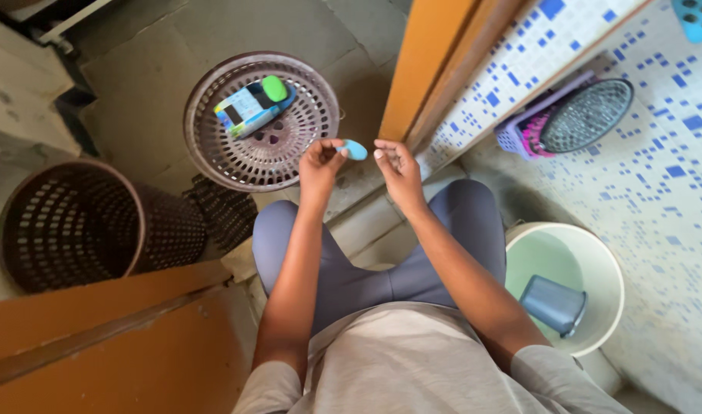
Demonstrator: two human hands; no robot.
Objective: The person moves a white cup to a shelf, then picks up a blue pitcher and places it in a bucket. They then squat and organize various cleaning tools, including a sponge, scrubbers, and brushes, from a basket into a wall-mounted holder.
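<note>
Small oval soap piece: light blue, pinched in left hand. Round perforated basket: mauve-brown, hole pattern all over. Inside it, toy car: light blue and white, green top, dark windows. Tall laundry basket on its side: dark brown, grid of holes. Door frame: orange-brown. Tiled floor: white with scattered blue squares. Bucket: cream, greenish water; mug in it: grey-blue. Small crate: lilac. Trousers: slate blue. Shirt: pale grey.

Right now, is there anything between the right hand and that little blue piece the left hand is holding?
Nothing visible. The left hand pinches the small blue piece at its fingertips, and the right hand sits just beside it with only open air between them.
</note>
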